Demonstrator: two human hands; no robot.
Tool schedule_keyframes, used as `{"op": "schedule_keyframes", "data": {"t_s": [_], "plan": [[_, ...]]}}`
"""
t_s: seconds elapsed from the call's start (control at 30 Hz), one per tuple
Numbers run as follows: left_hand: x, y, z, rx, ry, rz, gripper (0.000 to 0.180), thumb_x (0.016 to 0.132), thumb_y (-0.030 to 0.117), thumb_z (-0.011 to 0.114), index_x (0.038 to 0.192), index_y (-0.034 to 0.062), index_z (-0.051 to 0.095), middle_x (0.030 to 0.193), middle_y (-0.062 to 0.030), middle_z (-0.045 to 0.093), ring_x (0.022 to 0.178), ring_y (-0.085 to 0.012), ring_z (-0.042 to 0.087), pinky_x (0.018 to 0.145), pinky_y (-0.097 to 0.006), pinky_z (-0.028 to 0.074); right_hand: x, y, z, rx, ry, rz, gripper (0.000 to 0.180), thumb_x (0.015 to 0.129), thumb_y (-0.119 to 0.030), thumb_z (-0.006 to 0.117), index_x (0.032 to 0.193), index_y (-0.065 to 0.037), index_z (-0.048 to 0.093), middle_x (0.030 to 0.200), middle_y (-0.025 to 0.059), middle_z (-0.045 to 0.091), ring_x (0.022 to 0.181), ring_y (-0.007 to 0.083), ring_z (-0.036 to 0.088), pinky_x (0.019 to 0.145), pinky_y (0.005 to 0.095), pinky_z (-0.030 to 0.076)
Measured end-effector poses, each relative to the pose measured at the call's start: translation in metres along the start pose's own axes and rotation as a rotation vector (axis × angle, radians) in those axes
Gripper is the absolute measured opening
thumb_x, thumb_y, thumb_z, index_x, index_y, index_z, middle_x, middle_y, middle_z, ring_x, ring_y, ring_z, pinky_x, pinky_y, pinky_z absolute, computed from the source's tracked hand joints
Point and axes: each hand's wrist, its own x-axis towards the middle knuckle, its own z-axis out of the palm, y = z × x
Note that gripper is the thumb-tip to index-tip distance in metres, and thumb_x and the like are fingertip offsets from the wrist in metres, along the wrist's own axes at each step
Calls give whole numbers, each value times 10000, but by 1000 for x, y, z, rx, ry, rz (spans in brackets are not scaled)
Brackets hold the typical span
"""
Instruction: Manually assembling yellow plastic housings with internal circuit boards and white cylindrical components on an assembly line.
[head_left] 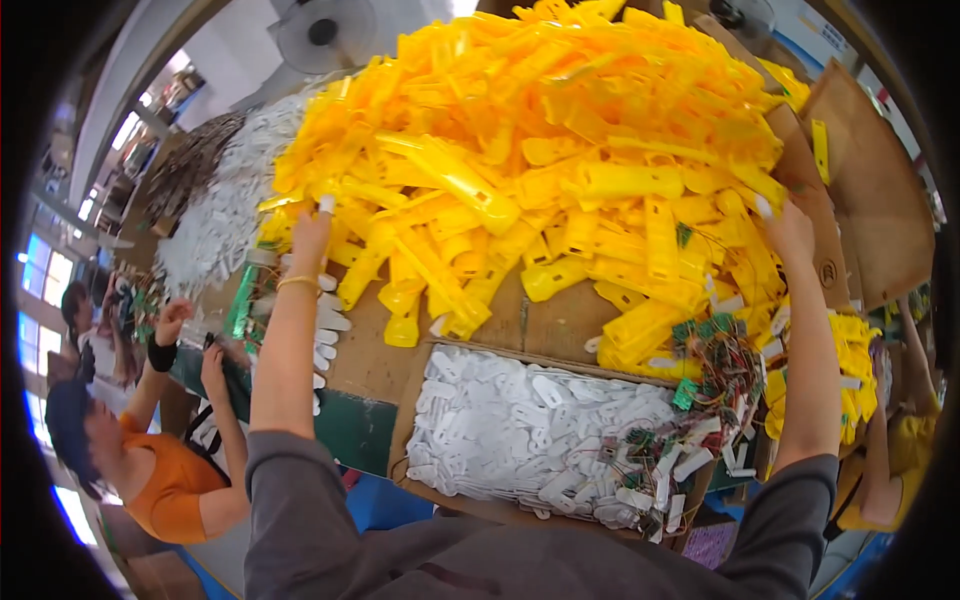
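A large heap of yellow plastic casings (pixel 540 120) rises in front of me, with long pieces lying loose at its near edge. My left hand (pixel 310 235) touches the heap's left side, with white at one fingertip. At the right side of the heap is my right hand (pixel 792 235), also with white at a fingertip, against the casings. The fingers of both hands are partly hidden, so their grip is unclear. Close to my body, a cardboard box (pixel 408 425) holds many flat white plastic pieces (pixel 530 430). Small green circuit boards with wires (pixel 725 350) lie tangled at its right end.
White parts (pixel 225 210) are piled at the far left, beside dark brown pieces (pixel 195 165). A green tube-shaped item (pixel 243 300) stands near my left forearm. Cardboard flaps (pixel 865 185) rise at right. One person in orange (pixel 175 490) works at left, another in yellow (pixel 905 455) at right.
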Motion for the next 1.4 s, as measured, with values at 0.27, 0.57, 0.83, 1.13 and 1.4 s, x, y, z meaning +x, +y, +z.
{"op": "schedule_keyframes", "data": {"t_s": [0.27,0.57,0.83,1.13,1.4], "plan": [[-37,30,111,64,-540,-440,679,751,494,531,1175,-29,437,1115,-237,553,1056,-367,536,887,-434,426,-4,-59,82,-208,-250,-8,940,735,-768,370,1301,-18,400,1342,273,345,1151,416,444,964,425,367],[-93,205,40,-612,-673,-612,487,898,325,449,1255,5,367,1220,-142,460,1062,-197,508,843,-332,461,-58,-108,46,128,-268,-17,721,756,-611,543,1094,26,532,1028,233,595,929,381,580,805,437,460],[-120,223,-35,-570,-788,-161,503,867,227,509,1277,-31,376,1234,-173,482,1101,-232,498,906,-321,410,-147,-129,-14,239,-92,-387,379,839,-360,551,987,-18,620,992,172,621,912,347,584,801,409,453],[-196,296,-139,-379,-657,389,247,800,157,602,1000,12,586,889,-119,632,699,-232,612,625,-347,492,-280,-92,-17,802,-468,-378,237,764,-76,657,987,-2,626,868,102,657,790,186,635,688,289,496],[-174,332,-72,206,-874,511,323,807,356,587,934,60,607,842,-139,635,814,-307,620,675,-430,481,-290,-74,-4,816,-137,-354,194,742,-54,660,933,-27,644,802,98,646,691,187,626,585,274,484]]}}
